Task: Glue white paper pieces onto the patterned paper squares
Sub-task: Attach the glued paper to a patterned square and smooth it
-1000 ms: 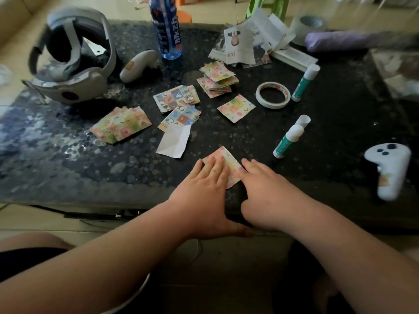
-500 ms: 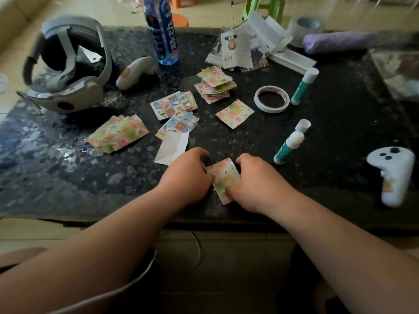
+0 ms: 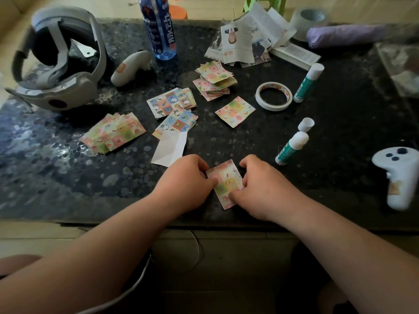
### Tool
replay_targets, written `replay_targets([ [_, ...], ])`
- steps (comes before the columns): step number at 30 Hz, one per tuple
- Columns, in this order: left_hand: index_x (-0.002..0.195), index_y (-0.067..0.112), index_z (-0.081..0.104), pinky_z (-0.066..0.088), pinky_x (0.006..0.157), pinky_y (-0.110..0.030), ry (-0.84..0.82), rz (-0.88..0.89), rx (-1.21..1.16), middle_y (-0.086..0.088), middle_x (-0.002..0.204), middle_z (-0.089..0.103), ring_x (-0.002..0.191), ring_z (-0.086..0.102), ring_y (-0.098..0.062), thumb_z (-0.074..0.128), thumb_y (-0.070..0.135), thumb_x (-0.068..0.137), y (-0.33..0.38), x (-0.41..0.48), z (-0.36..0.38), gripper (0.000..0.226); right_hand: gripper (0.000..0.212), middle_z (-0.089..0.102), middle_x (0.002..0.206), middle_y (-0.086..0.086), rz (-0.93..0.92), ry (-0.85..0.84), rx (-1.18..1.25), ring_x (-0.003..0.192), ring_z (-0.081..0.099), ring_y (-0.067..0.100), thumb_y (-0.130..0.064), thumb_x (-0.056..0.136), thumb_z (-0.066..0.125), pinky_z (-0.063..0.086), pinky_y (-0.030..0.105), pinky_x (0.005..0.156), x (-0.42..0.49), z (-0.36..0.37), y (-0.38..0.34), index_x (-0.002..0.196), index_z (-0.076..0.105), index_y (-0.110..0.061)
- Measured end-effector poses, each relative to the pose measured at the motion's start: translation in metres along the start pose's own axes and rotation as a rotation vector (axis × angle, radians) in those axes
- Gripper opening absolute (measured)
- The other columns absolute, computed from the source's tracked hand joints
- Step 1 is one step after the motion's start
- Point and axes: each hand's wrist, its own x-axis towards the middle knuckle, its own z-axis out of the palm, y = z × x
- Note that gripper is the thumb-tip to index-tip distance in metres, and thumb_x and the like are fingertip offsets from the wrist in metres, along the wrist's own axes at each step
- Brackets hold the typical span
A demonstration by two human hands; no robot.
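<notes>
At the table's [image 3: 68,177] near edge, left hand [image 3: 188,180] and right hand [image 3: 265,189] pinch one pastel checked square [image 3: 224,180], with one white paper piece [image 3: 170,148] far-left and two sticks right: uncapped glue stick [image 3: 292,148], capped glue stick [image 3: 308,82].

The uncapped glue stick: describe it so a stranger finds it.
Find the white tape ring right of centre on the dark table. Nearer, toward the right hand, lies the uncapped glue stick. Its cap lies loose beside its tip; the other glue stick is capped.
</notes>
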Motion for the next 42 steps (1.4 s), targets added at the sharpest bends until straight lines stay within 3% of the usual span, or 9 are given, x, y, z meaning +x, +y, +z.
replay_targets([
  [6, 0.079, 0.034, 0.057, 0.040, 0.057, -0.022, 0.031, 0.021, -0.019, 0.012, 0.080, 0.062, 0.071, 0.057, -0.003, 0.073, 0.036, 0.090, 0.004, -0.002, -0.001, 0.020, 0.050, 0.059, 0.102, -0.009, -0.021, -0.002, 0.033, 0.092, 0.061, 0.010, -0.039, 0.084, 0.077, 0.052, 0.029, 0.071, -0.001, 0.001, 0.002, 0.123, 0.048, -0.032],
  [13, 0.078, 0.036, 0.064, 0.038, 0.053, -0.011, 0.201, 0.219, -0.144, 0.019, 0.071, 0.061, 0.066, 0.059, 0.001, 0.074, 0.031, 0.090, 0.005, -0.017, -0.001, 0.017, 0.047, 0.062, 0.093, -0.009, -0.058, 0.083, 0.219, 0.082, 0.063, 0.006, -0.040, 0.082, 0.080, 0.053, 0.025, 0.067, -0.012, -0.004, 0.004, 0.112, 0.047, -0.030],
  [17, 0.086, 0.019, 0.074, 0.042, 0.061, -0.011, 0.465, 0.555, -0.170, 0.013, 0.077, 0.065, 0.066, 0.056, -0.004, 0.076, 0.010, 0.083, 0.003, -0.032, -0.011, 0.009, 0.048, 0.066, 0.079, -0.003, -0.125, 0.255, 0.564, 0.065, 0.063, -0.001, -0.033, 0.078, 0.087, 0.051, 0.015, 0.058, -0.031, -0.012, -0.005, 0.105, 0.049, -0.026],
  [20, 0.085, 0.009, 0.074, 0.046, 0.071, -0.015, 0.556, 0.724, -0.206, 0.003, 0.089, 0.071, 0.079, 0.063, -0.008, 0.078, 0.000, 0.081, 0.003, -0.038, -0.016, 0.010, 0.036, 0.076, 0.087, 0.008, -0.147, 0.103, 1.015, 0.074, 0.076, 0.017, -0.013, 0.082, 0.082, 0.061, 0.030, 0.065, -0.045, -0.014, -0.011, 0.107, 0.055, -0.012],
  [22, 0.083, 0.005, 0.074, 0.046, 0.073, -0.015, 0.578, 0.783, -0.222, -0.001, 0.091, 0.072, 0.080, 0.066, -0.011, 0.078, -0.002, 0.082, 0.004, -0.042, -0.019, 0.008, 0.045, 0.078, 0.096, 0.013, -0.155, 0.084, 1.267, 0.085, 0.078, 0.027, -0.005, 0.077, 0.079, 0.063, 0.037, 0.076, -0.047, -0.014, -0.011, 0.113, 0.053, -0.010],
  [25, 0.082, 0.002, 0.074, 0.046, 0.078, -0.017, 0.579, 0.850, -0.231, -0.004, 0.095, 0.073, 0.085, 0.067, -0.013, 0.077, -0.006, 0.082, 0.004, -0.046, -0.019, 0.009, 0.060, 0.078, 0.100, 0.012, -0.172, 0.067, 1.459, 0.089, 0.077, 0.025, -0.011, 0.067, 0.075, 0.062, 0.030, 0.077, -0.046, -0.019, -0.012, 0.122, 0.051, -0.013],
  [29, 0.082, 0.000, 0.075, 0.054, 0.076, -0.036, 0.586, 0.918, -0.199, -0.007, 0.101, 0.072, 0.088, 0.068, -0.022, 0.076, -0.008, 0.082, 0.003, -0.048, -0.019, 0.008, 0.068, 0.075, 0.112, 0.021, -0.187, -0.126, 1.783, 0.096, 0.075, 0.029, 0.009, 0.072, 0.064, 0.063, 0.031, 0.075, -0.040, -0.023, -0.010, 0.137, 0.048, -0.004],
  [38, 0.088, 0.006, 0.079, 0.047, 0.068, -0.049, 0.642, 0.972, -0.033, -0.005, 0.093, 0.072, 0.077, 0.065, -0.028, 0.072, 0.010, 0.092, 0.001, -0.045, -0.022, 0.009, 0.063, 0.065, 0.129, 0.028, -0.266, -0.436, 1.812, 0.114, 0.068, 0.034, 0.003, 0.072, 0.058, 0.059, 0.040, 0.093, -0.038, -0.022, -0.002, 0.134, 0.053, 0.012],
  [42, 0.091, 0.010, 0.080, 0.047, 0.069, -0.047, 0.603, 0.937, 0.023, -0.002, 0.093, 0.072, 0.076, 0.063, -0.026, 0.075, 0.020, 0.092, 0.000, -0.044, -0.022, 0.011, 0.040, 0.071, 0.119, 0.028, -0.088, -0.360, 1.690, 0.097, 0.073, 0.029, -0.004, 0.093, 0.057, 0.063, 0.035, 0.078, -0.037, -0.019, -0.006, 0.129, 0.059, 0.013],
])
